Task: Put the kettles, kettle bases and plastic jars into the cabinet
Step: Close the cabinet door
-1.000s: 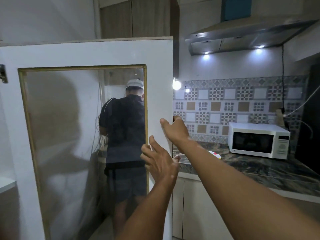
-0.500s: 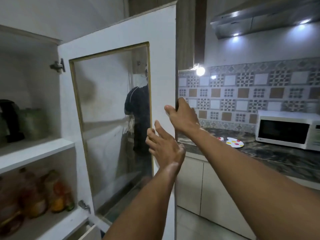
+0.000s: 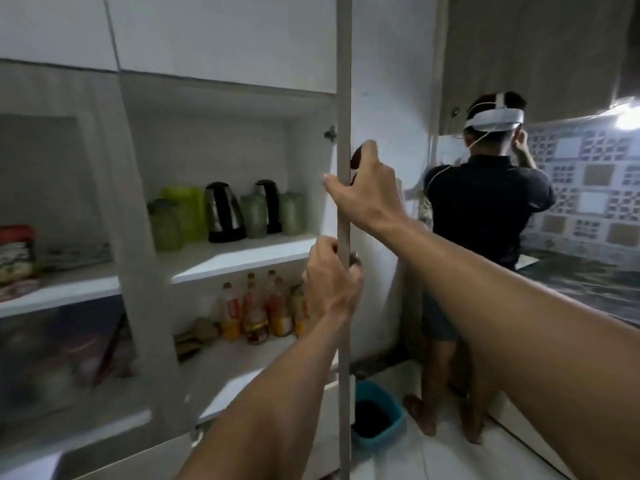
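The open cabinet's upper shelf point(image 3: 242, 261) holds two steel-and-black kettles, one at the middle point(image 3: 223, 213) and one further right point(image 3: 270, 202), among several green plastic jars point(image 3: 185, 213). The cabinet door point(image 3: 344, 81) is seen edge-on, standing out toward me. My right hand point(image 3: 363, 192) grips the door's edge from the right, fingers wrapped round it. My left hand point(image 3: 330, 282) holds the same edge lower down. Kettle bases cannot be made out apart from the kettles.
Sauce bottles point(image 3: 256, 310) stand on the lower shelf. Packets point(image 3: 17, 258) lie behind the closed left glass door. A person in a dark shirt point(image 3: 485, 220) stands at the counter point(image 3: 588, 282) to the right. A blue bin point(image 3: 377, 414) sits on the floor.
The door has swung from facing me to edge-on, and the view has turned left onto the shelves. Both hands have closed on the door's edge; the left was open before.
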`<state>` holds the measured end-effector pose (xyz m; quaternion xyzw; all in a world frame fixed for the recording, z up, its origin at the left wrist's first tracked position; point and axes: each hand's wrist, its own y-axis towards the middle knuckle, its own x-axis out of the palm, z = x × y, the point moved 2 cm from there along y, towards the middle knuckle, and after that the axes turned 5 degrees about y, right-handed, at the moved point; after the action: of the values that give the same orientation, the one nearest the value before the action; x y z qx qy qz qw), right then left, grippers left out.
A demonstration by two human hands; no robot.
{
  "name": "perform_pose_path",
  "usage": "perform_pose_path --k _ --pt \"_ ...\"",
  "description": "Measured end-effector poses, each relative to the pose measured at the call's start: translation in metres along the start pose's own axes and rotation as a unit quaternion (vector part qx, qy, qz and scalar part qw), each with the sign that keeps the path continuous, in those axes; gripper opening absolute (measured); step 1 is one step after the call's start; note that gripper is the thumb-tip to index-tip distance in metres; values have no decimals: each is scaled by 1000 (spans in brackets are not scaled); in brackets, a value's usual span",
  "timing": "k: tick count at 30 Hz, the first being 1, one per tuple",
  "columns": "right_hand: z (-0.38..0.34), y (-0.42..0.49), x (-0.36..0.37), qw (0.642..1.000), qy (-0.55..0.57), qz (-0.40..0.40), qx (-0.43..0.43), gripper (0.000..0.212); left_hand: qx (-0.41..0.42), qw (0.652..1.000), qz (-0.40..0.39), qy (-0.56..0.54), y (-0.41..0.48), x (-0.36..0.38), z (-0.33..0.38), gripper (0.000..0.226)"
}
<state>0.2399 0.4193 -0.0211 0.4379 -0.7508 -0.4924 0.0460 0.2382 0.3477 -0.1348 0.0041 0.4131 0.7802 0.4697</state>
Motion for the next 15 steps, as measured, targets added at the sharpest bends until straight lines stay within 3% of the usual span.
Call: perform_pose_path --k 10,15 --pt "-75 48 174 978 27 -196 -60 68 -209 970 123 17 100 -87 -118 29" --pt "-88 79 242 973 67 -217 -40 81 -254 959 123 -3 148 -102 -173 33"
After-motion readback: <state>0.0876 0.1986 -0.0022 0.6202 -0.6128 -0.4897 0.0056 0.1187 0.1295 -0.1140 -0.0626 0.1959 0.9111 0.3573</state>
